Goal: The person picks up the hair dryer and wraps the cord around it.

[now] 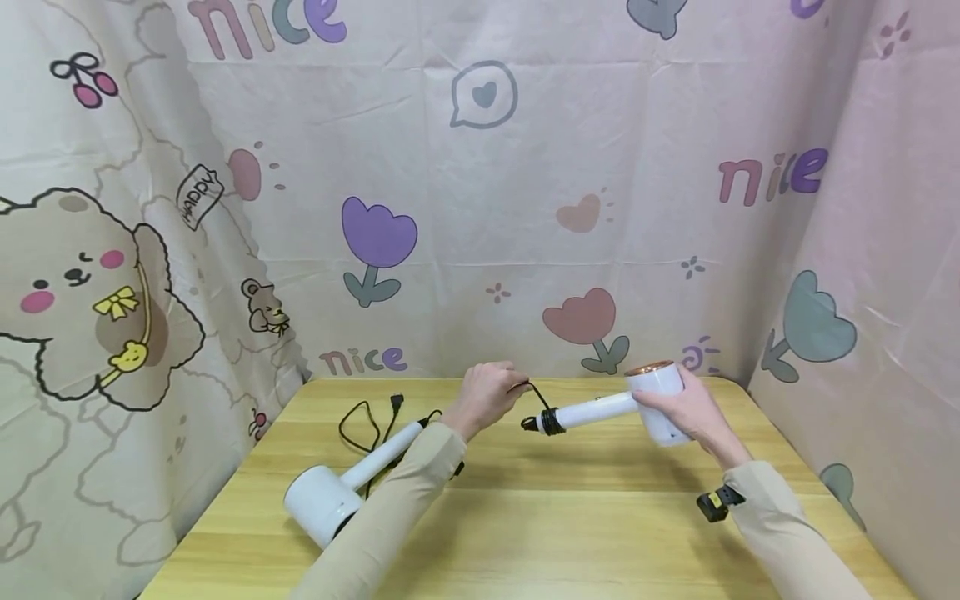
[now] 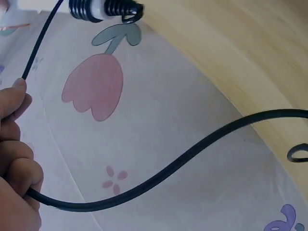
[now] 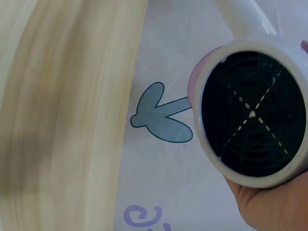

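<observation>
My right hand (image 1: 693, 410) grips a white hair dryer (image 1: 660, 404) by its barrel, above the table, with the handle pointing left. In the right wrist view its round dark grille (image 3: 252, 115) faces the camera. Black power cord (image 2: 82, 10) is coiled round the handle's end. From that coil a stretch of cord runs up to my left hand (image 1: 487, 396), which pinches it between thumb and fingertips. The left wrist view shows the cord (image 2: 159, 180) passing through the curled fingers and trailing off to the right.
A second white hair dryer (image 1: 322, 504) lies at the table's left, partly behind my left sleeve. Its black cord and plug (image 1: 397, 402) spread out behind it. A patterned curtain (image 1: 487, 208) hangs round the wooden table (image 1: 555, 533).
</observation>
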{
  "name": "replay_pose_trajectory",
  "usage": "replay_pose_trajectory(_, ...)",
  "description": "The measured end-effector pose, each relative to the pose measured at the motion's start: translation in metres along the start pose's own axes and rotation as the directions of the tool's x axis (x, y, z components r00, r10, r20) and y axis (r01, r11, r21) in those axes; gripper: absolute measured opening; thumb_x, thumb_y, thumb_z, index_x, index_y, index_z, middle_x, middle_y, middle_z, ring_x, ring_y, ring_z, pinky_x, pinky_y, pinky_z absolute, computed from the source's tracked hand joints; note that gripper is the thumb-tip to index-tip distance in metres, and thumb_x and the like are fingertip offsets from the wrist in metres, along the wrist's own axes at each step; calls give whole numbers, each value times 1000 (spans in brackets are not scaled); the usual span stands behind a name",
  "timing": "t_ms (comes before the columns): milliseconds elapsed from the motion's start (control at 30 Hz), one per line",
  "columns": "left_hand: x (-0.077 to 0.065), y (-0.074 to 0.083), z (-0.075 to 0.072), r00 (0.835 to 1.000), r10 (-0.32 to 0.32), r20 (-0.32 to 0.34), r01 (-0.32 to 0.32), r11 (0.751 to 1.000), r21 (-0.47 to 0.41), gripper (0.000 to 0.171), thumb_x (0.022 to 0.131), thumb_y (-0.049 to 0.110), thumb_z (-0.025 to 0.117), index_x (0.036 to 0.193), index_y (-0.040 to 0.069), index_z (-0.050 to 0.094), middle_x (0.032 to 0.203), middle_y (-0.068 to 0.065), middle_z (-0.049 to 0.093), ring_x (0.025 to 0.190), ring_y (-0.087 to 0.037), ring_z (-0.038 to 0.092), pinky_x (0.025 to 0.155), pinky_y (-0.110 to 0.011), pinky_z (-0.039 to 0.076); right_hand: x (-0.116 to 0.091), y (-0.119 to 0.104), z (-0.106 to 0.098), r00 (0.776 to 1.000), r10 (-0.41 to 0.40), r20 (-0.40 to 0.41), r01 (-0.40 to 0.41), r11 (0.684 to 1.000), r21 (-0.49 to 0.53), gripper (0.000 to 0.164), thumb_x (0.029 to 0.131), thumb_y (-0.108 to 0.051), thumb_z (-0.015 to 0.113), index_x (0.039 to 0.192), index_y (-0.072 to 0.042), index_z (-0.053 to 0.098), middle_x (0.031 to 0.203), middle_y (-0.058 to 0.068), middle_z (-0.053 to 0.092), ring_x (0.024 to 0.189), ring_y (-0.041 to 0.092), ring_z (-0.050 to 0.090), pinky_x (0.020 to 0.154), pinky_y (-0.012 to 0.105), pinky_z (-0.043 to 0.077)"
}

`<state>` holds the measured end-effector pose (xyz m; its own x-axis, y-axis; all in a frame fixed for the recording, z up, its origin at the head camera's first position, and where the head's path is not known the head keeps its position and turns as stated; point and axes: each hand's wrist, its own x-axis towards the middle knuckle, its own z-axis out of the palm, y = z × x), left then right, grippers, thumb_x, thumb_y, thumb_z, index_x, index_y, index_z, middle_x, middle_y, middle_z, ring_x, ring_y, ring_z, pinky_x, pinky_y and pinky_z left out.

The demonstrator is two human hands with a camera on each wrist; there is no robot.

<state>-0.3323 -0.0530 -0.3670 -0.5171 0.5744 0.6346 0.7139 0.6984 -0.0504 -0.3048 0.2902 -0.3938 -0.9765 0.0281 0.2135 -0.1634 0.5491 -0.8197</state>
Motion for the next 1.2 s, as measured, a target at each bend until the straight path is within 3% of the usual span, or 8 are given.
replay_pose_trajectory(167,4,-6,-2,998,-64,-10,64,998,-21,10,89,27,72,87,19,78,70,7,63,58,-7,58,50,-20,44,3,-2,-1,997,-54,55,53,998,21,68,83,-38,78,133,-4,46,112,24,62,84,24,65,67,37,57)
replay_pose_trajectory(433,5,-23,-2,981,-187,-55,185,982,-40,14,86,26,75,94,15,79,75,3,68,60,-10,60,52,-22,47,5,-2,-9,992,-46,118,38,997,70,63,86,-31,75,132,0,44,110,25,61,82,23,65,67,38,58)
replay_pose_trajectory(667,8,-33,7,959,-276,-62,268,957,-115,18,84,31,76,97,18,80,74,4,69,54,-5,49,49,-18,38,4,-1,-13,982,-29,188,5,992,127,63,89,-28,71,135,1,41,109,24,61,82,24,65,68,41,59)
replay_pose_trajectory(867,7,-37,14,945,-326,16,323,927,-193,22,85,34,74,100,19,79,75,4,67,54,-6,45,49,-19,36,4,2,-15,971,-48,233,1,980,199,58,90,-23,68,133,3,40,102,13,62,83,23,65,71,42,58)
replay_pose_trajectory(1067,0,-40,21,899,-417,134,438,855,-277,22,88,34,72,104,21,78,90,4,72,61,-5,52,51,-19,41,0,5,-21,962,-52,267,-37,947,319,51,94,-21,61,132,2,36,98,3,62,84,20,66,73,42,58)
replay_pose_trajectory(1133,-3,-40,25,891,-427,153,453,850,-269,23,88,36,71,105,21,77,90,4,72,61,-6,53,51,-20,42,-2,7,-21,961,-37,272,-66,930,361,44,96,-21,58,130,-4,37,98,0,63,85,18,66,74,41,58)
replay_pose_trajectory(1200,-6,-40,30,898,-409,163,438,864,-247,24,89,37,70,105,21,78,90,4,72,61,-7,54,51,-21,43,-4,9,-20,960,-28,280,-95,904,417,33,98,-22,54,126,-11,41,96,-2,65,86,17,67,74,40,58)
